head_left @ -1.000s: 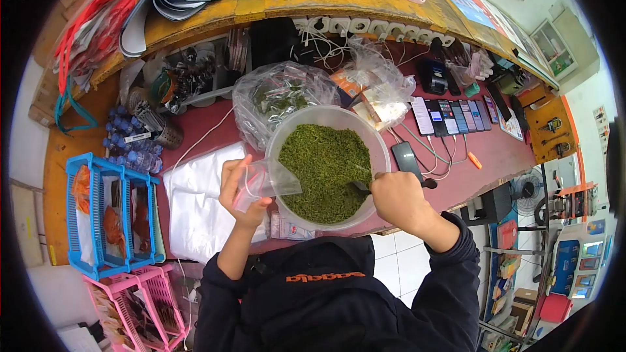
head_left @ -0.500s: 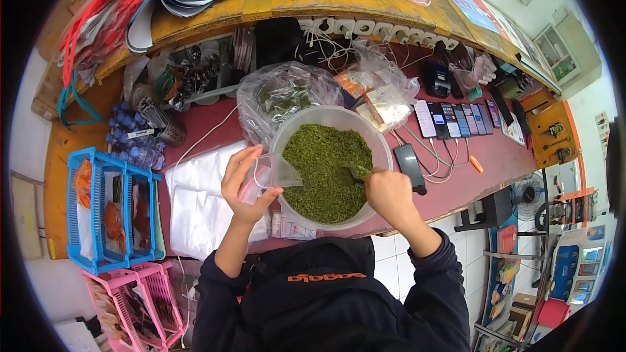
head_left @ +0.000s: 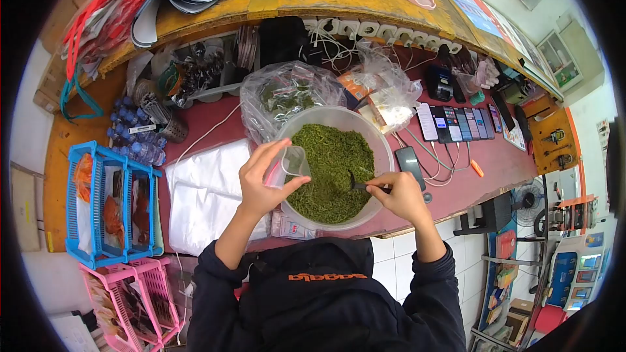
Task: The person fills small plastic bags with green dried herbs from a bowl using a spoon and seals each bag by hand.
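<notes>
A translucent round tub (head_left: pixel 385 146) stands in front of me, filled with finely shredded green plant matter (head_left: pixel 331 150). My left hand (head_left: pixel 262 179) is closed around a small clear zip bag (head_left: pixel 296 161) with a pinkish edge; the bag's mouth gapes over the tub's left side. At the right rim, my right hand (head_left: pixel 401 197) pinches the handle of a dark spoon (head_left: pixel 360 186), whose head is down at the green matter and partly hidden. Behind the tub sits a large clear plastic bag (head_left: pixel 287 94) with more green stuff inside.
White plastic bags (head_left: pixel 205 199) lie flat on the left. Blue baskets (head_left: pixel 107 212) stand further left above pink baskets (head_left: pixel 134 303). Phones (head_left: pixel 456 124) with cables line the right side, one dark phone (head_left: pixel 409 164) close to the tub. A yellow shelf (head_left: pixel 293 3) spans the back.
My left hand and the zip bag have shifted slightly right, and the bag's mouth looks rounder. My right hand has turned, showing more of the spoon's handle.
</notes>
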`<state>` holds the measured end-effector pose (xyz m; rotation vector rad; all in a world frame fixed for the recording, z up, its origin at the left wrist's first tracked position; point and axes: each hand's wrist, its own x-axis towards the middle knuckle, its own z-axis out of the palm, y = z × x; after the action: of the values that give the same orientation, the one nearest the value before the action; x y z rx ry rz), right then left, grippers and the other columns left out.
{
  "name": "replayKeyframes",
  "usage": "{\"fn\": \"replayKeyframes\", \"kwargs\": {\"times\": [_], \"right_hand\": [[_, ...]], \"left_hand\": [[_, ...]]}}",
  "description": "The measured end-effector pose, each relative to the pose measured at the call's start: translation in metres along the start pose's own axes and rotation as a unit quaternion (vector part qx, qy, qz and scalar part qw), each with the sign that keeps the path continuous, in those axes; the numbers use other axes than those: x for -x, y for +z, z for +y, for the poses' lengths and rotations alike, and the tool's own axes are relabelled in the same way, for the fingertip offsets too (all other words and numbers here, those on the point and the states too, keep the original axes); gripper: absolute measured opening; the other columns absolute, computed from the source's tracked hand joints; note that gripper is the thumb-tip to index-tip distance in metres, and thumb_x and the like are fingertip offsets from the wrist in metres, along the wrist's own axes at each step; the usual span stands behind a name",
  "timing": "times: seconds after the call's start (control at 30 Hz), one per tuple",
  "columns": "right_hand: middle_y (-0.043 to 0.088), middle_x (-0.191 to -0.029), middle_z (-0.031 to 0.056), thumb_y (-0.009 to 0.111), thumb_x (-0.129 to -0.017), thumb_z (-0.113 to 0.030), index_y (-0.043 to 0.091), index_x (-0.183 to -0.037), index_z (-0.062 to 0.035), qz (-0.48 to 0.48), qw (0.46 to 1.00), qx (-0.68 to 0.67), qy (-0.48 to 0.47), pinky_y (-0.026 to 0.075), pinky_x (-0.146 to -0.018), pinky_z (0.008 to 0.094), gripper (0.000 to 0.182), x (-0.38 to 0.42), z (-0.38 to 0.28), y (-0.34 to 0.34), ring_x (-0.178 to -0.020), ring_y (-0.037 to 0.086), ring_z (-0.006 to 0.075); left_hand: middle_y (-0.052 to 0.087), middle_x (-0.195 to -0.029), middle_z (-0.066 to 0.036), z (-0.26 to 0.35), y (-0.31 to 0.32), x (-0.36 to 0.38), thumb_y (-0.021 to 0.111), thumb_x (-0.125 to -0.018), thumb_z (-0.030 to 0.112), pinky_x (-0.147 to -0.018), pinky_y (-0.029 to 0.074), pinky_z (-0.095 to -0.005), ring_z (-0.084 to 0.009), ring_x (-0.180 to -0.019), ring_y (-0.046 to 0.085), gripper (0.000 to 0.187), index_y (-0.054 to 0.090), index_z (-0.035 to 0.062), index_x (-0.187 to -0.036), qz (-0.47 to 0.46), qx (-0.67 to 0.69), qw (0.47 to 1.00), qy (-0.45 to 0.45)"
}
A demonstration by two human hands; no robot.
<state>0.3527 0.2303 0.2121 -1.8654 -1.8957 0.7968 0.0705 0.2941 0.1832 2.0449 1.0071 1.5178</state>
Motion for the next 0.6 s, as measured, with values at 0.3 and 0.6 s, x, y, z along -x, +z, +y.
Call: {"fn": "replayKeyframes", "kwargs": {"times": [0.3,0.6], "right_hand": [[0.064,-0.077,0.0021,0.074,-0.076,-0.012,0.074,-0.087,-0.0118,0.259,0.952,0.094,-0.137,0.046,-0.053,0.0299,0.011,0.007,-0.031,-0.008,-0.057,0.06,0.0191],[0.062,-0.081,0.001,0.075,-0.073,-0.009,0.073,-0.086,-0.0119,0.337,0.909,0.179,-0.167,0.046,-0.055,0.0311,0.014,0.008,-0.039,-0.011,-0.065,0.061,0.0196]], "left_hand": [[0.068,-0.1,-0.006,0.022,0.035,-0.011,0.085,-0.062,0.041,-0.068,0.054,-0.0312,-0.0223,-0.08,0.068,0.057,0.069,0.006,-0.105,-0.181,-0.134,0.973,-0.054],[0.068,-0.096,-0.005,0.019,0.049,-0.01,0.085,-0.062,0.042,-0.068,0.054,-0.0311,-0.0218,-0.079,0.068,0.058,0.069,0.0051,-0.104,-0.112,-0.147,0.982,-0.047]]}}
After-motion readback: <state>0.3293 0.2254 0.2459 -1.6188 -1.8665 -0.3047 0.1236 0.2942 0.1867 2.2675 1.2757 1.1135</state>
